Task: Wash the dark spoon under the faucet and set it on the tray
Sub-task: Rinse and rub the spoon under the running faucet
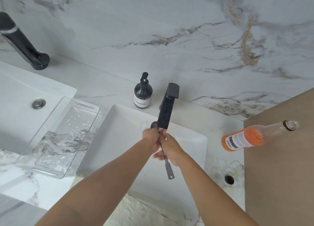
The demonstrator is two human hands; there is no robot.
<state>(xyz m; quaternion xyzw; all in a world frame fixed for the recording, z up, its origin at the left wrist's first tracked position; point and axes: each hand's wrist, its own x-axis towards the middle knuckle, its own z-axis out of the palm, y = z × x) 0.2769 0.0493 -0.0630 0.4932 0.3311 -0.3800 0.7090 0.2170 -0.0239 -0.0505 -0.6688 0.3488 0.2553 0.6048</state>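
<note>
Rinsing: w/ right hand fingers clamped on the dark perforated-handle metal spoon and left hand fingers closed round its bowl end, keep bowl beneath matte-black faucet spout over white basin, rotate, then move to clear plastic tray at left.

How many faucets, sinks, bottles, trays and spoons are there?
Faucets: 2, a left faucet and a right faucet
Sinks: 2
Bottles: 2, soap bottle, orange bottle
Trays: 1
Spoons: 1
Total: 8

Faucet stands behind the sink; soap dispenser just left of it, tray farther left, bottle right.
</note>
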